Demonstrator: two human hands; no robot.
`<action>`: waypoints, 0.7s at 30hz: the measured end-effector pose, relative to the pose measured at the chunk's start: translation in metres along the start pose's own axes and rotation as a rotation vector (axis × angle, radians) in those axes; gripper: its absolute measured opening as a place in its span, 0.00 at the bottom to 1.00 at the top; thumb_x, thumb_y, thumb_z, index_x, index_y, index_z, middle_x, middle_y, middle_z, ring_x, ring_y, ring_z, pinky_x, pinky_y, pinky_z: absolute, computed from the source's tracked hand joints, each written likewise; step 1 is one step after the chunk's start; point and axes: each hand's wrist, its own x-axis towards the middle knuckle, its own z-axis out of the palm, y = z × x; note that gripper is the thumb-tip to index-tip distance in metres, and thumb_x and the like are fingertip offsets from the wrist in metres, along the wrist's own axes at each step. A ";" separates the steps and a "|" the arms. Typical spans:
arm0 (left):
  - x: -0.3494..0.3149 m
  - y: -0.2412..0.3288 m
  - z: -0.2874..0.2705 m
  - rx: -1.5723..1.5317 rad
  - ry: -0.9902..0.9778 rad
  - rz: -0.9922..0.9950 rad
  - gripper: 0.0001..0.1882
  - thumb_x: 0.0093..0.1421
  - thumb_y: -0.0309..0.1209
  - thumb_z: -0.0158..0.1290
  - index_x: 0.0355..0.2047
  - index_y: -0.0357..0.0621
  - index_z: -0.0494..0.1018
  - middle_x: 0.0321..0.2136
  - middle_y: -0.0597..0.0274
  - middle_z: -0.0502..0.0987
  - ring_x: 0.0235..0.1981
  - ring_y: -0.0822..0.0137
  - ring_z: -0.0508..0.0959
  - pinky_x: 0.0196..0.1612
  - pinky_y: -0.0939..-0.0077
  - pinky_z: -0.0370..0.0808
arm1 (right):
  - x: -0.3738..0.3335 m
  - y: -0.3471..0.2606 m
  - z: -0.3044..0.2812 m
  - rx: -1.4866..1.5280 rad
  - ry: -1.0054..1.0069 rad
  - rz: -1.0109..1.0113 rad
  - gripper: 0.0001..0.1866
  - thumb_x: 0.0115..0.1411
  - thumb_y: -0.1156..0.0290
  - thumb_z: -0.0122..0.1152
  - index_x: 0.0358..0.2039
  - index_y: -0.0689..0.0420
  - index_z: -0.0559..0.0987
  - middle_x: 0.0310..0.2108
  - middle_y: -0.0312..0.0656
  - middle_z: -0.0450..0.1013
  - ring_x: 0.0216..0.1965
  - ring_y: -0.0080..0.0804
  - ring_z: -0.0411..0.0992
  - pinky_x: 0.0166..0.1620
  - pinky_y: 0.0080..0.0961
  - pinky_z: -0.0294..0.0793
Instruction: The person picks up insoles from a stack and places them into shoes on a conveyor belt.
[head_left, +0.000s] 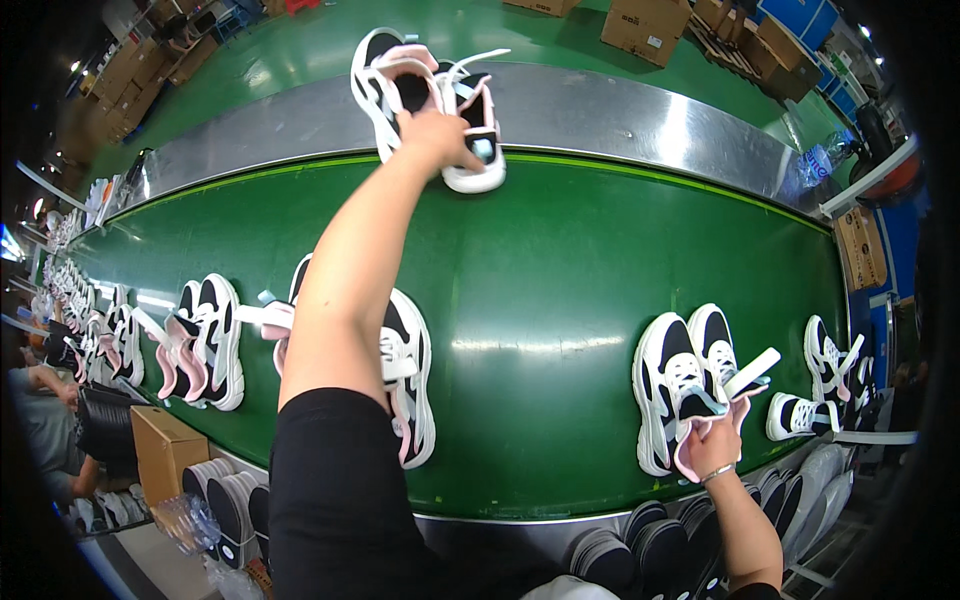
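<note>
At the far edge of the green conveyor belt (540, 300), my left hand (437, 138) is closed on a pair of black, white and pink sneakers (376, 90), gripping them at the inner collars. One of them has a white strap standing up. On the near right of the belt, my right hand (715, 448) grips the pink heel collars of another pair of sneakers (660, 372), whose toes point away from me. Its fingertips are partly hidden inside the shoes. Under my left forearm lies a further pair of sneakers (420, 345), partly covered by the arm.
More sneakers (222, 340) line the belt on the left, and others (826, 360) lie at the right end. A metal ledge (600, 110) runs along the far side. Black soles (660, 550) stand below the near edge. Cardboard boxes (645, 28) sit on the floor beyond.
</note>
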 end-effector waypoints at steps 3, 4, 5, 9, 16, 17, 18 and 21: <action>-0.057 0.042 0.000 -0.189 -0.015 0.091 0.38 0.29 0.61 0.56 0.38 0.50 0.72 0.32 0.54 0.74 0.37 0.58 0.73 0.39 0.61 0.63 | 0.002 -0.008 -0.009 -0.038 -0.064 0.048 0.19 0.43 0.64 0.59 0.34 0.61 0.73 0.41 0.52 0.65 0.34 0.48 0.68 0.36 0.37 0.69; -0.082 0.056 -0.001 -0.186 -0.078 0.133 0.37 0.30 0.62 0.55 0.37 0.50 0.72 0.32 0.55 0.74 0.36 0.57 0.73 0.38 0.61 0.64 | 0.001 -0.010 -0.009 -0.023 0.039 0.029 0.17 0.43 0.64 0.58 0.34 0.58 0.74 0.41 0.51 0.65 0.34 0.47 0.69 0.35 0.37 0.69; -0.114 0.069 -0.003 -0.213 -0.076 0.187 0.37 0.30 0.62 0.54 0.36 0.49 0.73 0.30 0.54 0.75 0.34 0.57 0.74 0.36 0.64 0.66 | 0.003 -0.006 -0.006 -0.079 0.035 -0.024 0.17 0.44 0.61 0.56 0.33 0.57 0.74 0.35 0.52 0.68 0.34 0.49 0.68 0.36 0.38 0.68; -0.227 0.094 0.026 -0.468 -0.141 0.367 0.22 0.39 0.44 0.58 0.34 0.47 0.72 0.27 0.54 0.73 0.29 0.56 0.73 0.33 0.68 0.69 | 0.008 -0.021 -0.010 -0.139 -0.067 0.016 0.15 0.45 0.63 0.52 0.34 0.54 0.74 0.38 0.49 0.65 0.33 0.44 0.69 0.34 0.37 0.70; -0.371 0.117 0.031 -0.787 0.239 0.224 0.15 0.46 0.29 0.54 0.35 0.38 0.70 0.30 0.55 0.70 0.29 0.62 0.70 0.35 0.75 0.67 | 0.014 -0.010 -0.022 -0.016 -0.113 0.082 0.19 0.46 0.58 0.53 0.33 0.60 0.75 0.41 0.52 0.66 0.40 0.47 0.68 0.40 0.37 0.68; -0.394 0.116 0.032 -0.833 0.204 0.163 0.14 0.47 0.30 0.53 0.35 0.38 0.70 0.31 0.54 0.70 0.31 0.60 0.71 0.35 0.72 0.68 | 0.016 -0.009 -0.027 0.030 -0.085 0.097 0.20 0.46 0.57 0.53 0.33 0.60 0.75 0.40 0.53 0.67 0.39 0.48 0.68 0.40 0.37 0.68; -0.414 0.114 0.034 -0.881 0.175 0.102 0.14 0.47 0.32 0.53 0.34 0.38 0.70 0.31 0.53 0.70 0.32 0.58 0.71 0.35 0.70 0.68 | 0.016 -0.009 -0.035 0.075 -0.051 0.107 0.20 0.46 0.57 0.52 0.32 0.61 0.75 0.38 0.54 0.68 0.38 0.48 0.69 0.40 0.37 0.68; -0.465 0.109 0.051 -0.988 0.134 0.025 0.15 0.48 0.33 0.52 0.35 0.37 0.69 0.31 0.55 0.71 0.29 0.63 0.71 0.34 0.73 0.68 | 0.006 -0.005 -0.066 0.292 0.170 0.128 0.21 0.47 0.57 0.50 0.28 0.65 0.75 0.30 0.55 0.71 0.33 0.51 0.70 0.38 0.40 0.68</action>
